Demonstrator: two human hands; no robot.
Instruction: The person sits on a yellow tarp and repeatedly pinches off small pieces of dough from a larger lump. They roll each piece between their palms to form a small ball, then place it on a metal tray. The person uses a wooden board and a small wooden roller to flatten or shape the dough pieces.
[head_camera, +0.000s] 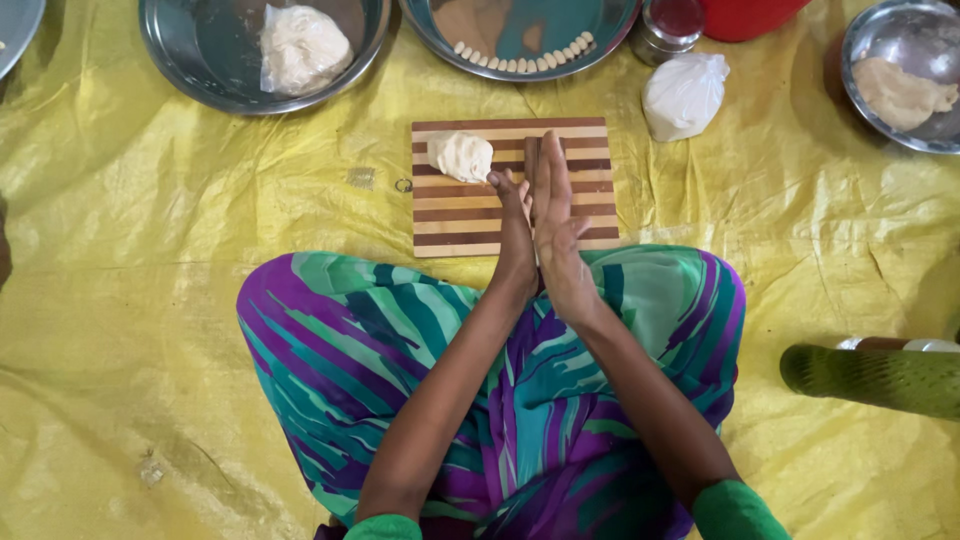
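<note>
The left hand (517, 235) and right hand (553, 215) are pressed flat together, palm to palm, fingers straight and pointing away; whether anything lies between them cannot be told. They hover over the near half of a striped wooden board (470, 215) lying on a yellow sheet (200, 220) on the floor. A dough lump (460, 156) sits at the board's far left corner, just beside the left fingertips. The sheet is bare to the left and right of the board. Far left, a steel bowl (180, 55) holds bagged dough (300, 47); a steel plate (610, 30) carries a row of small shaped pieces (525, 60). A tied white bag (685, 93) lies right of the board; a far-right bowl (860, 40) holds tan dough (900, 92).
</note>
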